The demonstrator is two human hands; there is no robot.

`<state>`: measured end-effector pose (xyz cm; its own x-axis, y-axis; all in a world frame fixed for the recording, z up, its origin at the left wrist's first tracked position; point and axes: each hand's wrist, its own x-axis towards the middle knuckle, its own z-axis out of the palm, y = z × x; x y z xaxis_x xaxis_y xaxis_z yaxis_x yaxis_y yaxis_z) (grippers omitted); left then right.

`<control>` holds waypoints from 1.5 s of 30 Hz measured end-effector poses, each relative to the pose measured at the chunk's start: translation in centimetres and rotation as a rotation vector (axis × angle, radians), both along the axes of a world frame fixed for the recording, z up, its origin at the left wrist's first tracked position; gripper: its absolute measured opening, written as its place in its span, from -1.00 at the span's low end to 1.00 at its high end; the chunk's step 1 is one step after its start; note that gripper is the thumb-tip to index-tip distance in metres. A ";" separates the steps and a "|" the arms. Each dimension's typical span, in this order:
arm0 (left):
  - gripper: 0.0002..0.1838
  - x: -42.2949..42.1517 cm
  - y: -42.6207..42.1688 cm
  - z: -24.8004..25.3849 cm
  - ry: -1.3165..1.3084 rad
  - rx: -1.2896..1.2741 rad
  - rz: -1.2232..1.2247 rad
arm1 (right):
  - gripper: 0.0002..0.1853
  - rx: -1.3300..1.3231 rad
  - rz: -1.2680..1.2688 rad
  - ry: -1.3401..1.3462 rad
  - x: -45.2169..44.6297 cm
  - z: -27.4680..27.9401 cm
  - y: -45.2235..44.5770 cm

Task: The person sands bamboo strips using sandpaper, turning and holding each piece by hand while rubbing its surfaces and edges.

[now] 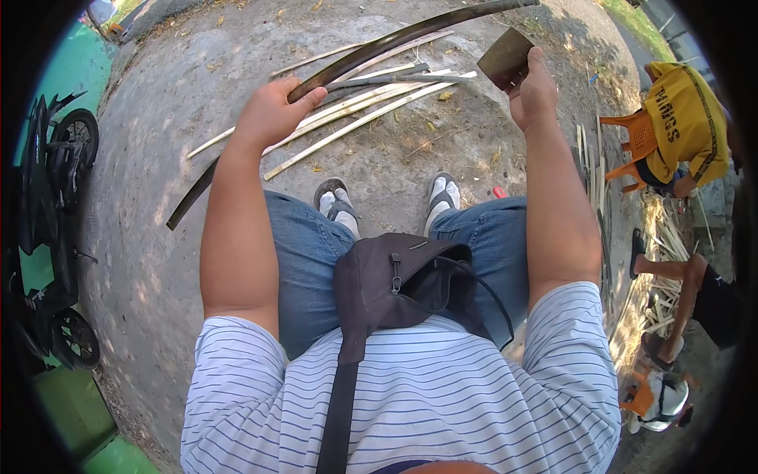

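Note:
My left hand (275, 117) is closed around a long, dark bamboo strip (379, 50), which slants from the lower left up to the top right, above the ground. In my right hand (535, 96) is a cleaver (505, 59) with a broad, dull, squarish blade; my fingers hide its handle. The blade is raised near the strip's upper end, apart from it. Beneath the strip, several pale split bamboo strips (371, 126) and a few dark ones lie in a loose pile on the ground in front of my feet.
A black motorcycle (47, 229) stands at the left. On the right, a person in a yellow shirt (685, 118) sits on an orange plastic chair (638, 136), with other people and more bamboo pieces (667, 245) nearby. A small red object (499, 192) lies by my right foot.

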<state>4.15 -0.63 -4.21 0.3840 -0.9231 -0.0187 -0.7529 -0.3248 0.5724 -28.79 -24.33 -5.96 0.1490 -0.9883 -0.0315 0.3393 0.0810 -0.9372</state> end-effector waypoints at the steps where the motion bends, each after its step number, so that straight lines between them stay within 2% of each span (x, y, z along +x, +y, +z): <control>1: -0.32 0.0 0.0 -0.1 0.002 -0.019 -0.002 | -0.48 0.004 0.001 0.009 0.0 0.1 0.2; 3: -0.32 0.1 0.1 -0.4 0.005 -0.058 -0.007 | -0.48 -0.001 0.009 0.005 0.0 0.0 0.1; 9: -0.32 0.3 -0.1 0.1 -0.006 0.072 -0.001 | -0.53 -0.006 0.038 -0.005 0.0 -0.3 -0.2; 13: -0.32 0.2 0.0 0.1 0.006 0.058 -0.004 | -0.48 -0.024 0.033 0.014 0.0 -0.6 -0.2; 45: -0.28 0.4 0.2 0.2 0.033 0.058 -0.029 | -0.49 -0.035 0.033 0.058 0.3 -0.2 0.3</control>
<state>4.59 -0.44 -4.05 0.3558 -0.9307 -0.0846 -0.7431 -0.3366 0.5783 -28.47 -24.06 -6.19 0.1801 -0.9836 -0.0062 0.2818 0.0576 -0.9577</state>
